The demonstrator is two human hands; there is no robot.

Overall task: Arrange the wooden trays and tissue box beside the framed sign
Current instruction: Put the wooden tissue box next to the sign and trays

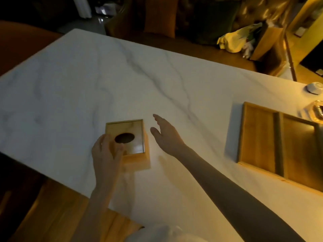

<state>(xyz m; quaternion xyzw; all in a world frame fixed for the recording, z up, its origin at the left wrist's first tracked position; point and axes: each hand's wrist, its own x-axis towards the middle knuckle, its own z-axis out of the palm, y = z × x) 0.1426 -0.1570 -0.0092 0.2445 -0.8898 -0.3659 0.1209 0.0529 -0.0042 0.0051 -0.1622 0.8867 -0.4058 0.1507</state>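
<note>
A square wooden tissue box (132, 147) with a dark oval hole in its top stands on the white marble table (104, 81), near the front edge. My left hand (106, 151) lies over the box's near left corner, fingers curled against its top and side. My right hand (166, 135) hovers just right of the box, open, fingers spread, apart from it. A wooden tray (258, 137) with a divider lies flat at the right, with a second tray section (300, 151) beside it. No framed sign shows.
A small white round object (314, 88) and a glassy item (317, 110) sit at the table's far right. Beyond the table are dark chairs, a yellow bag (234, 41) and wooden furniture. A wooden floor shows below the table's front edge.
</note>
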